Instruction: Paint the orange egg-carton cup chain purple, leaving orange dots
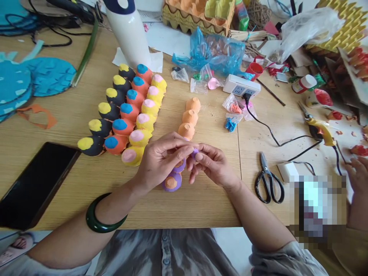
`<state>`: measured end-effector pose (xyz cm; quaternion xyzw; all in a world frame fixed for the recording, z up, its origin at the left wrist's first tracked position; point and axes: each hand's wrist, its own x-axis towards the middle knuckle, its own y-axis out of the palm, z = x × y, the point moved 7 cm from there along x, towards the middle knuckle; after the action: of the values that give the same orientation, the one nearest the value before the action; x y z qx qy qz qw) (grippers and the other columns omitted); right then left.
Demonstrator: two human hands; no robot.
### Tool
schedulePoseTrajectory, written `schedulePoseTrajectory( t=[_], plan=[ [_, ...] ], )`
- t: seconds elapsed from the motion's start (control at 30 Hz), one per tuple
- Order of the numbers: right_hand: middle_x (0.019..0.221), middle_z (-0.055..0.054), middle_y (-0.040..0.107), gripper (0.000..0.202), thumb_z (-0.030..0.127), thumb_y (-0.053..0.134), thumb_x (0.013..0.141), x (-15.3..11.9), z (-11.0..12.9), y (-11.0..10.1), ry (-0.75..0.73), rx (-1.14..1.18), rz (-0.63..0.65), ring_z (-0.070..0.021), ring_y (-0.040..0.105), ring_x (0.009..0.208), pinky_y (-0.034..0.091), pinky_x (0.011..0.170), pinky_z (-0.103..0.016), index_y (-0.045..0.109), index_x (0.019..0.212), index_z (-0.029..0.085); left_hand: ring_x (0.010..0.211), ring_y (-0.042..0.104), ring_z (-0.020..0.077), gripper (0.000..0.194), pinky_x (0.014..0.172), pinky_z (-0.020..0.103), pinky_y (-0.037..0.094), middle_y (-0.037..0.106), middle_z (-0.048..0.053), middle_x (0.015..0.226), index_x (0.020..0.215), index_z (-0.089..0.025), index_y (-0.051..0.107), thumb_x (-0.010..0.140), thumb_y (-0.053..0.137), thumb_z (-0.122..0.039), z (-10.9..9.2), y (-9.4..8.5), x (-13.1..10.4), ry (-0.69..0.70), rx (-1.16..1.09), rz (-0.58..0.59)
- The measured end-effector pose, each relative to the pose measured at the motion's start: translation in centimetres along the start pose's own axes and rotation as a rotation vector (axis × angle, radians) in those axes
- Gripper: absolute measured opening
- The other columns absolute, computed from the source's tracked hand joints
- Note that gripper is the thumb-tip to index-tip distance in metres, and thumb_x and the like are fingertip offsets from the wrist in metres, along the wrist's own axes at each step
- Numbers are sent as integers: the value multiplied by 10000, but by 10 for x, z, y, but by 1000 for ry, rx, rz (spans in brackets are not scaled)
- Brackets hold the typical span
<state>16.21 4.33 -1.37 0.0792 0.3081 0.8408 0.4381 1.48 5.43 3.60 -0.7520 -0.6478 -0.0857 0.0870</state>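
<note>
Both hands meet above a row of egg-carton cups near the middle of the table. My right hand (214, 163) pinches a small purple lump (194, 152) between thumb and fingers. My left hand (165, 159) is closed, its thumb and fingertips pressed together at the lump's left side. Under the hands, the near cups (171, 181) are purple with orange tops, and the far cups (189, 118) are plain orange. To the left stand three painted rows: black cups with yellow tops (100, 127), orange cups with blue tops (123, 126) and yellow cups with pink tops (145, 122).
A black phone (37, 184) lies left; scissors (267, 180) and a yellow glue gun (323, 130) lie right. Behind are a white bottle (129, 34), blue plastic bag (215, 50), power strip (242, 86) and bagged clay (230, 124). Another person's hand (358, 172) is at the right edge.
</note>
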Motion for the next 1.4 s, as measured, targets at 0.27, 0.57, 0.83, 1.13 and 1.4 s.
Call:
schedulePoseTrajectory(
  t=[0.27, 0.57, 0.83, 1.13, 1.4],
  plan=[
    [744, -14, 743, 441, 588, 782, 1029, 0, -1, 4, 59, 32, 54, -123, 626, 562, 717, 573, -310, 686, 921, 171, 825, 788, 209, 210, 669, 326, 675, 817, 60, 916, 899, -291, 898, 966, 903, -490, 4, 2, 3, 13, -4, 33],
    [775, 16, 728, 363, 534, 834, 1027, 1, 2, -2, -6, 2, -29, -121, 692, 617, 709, 562, -259, 742, 1012, 184, 758, 737, 171, 208, 584, 296, 647, 778, 24, 953, 1134, -351, 913, 982, 893, -491, 8, 1, 0, -45, -75, -10],
    [762, -11, 754, 462, 621, 800, 1025, 2, -2, 2, 35, 1, 14, -115, 633, 578, 706, 540, -277, 731, 956, 169, 781, 757, 195, 217, 647, 339, 670, 800, 41, 883, 892, -306, 900, 978, 900, -505, 10, 0, 1, -40, -26, -10],
    [770, 17, 721, 436, 597, 819, 1024, 1, 1, -1, -8, -45, -38, -117, 688, 622, 722, 599, -280, 716, 947, 180, 729, 736, 180, 247, 577, 309, 619, 766, 28, 882, 1072, -308, 903, 966, 903, -531, 11, 4, 2, -68, -83, 34],
    [800, 4, 758, 461, 613, 865, 983, 1, 0, -1, 15, -30, -35, -131, 729, 647, 720, 594, -281, 707, 994, 180, 812, 757, 187, 199, 666, 320, 647, 787, 34, 915, 910, -297, 883, 957, 919, -487, 9, -1, -1, -28, 5, -44]
  ],
)
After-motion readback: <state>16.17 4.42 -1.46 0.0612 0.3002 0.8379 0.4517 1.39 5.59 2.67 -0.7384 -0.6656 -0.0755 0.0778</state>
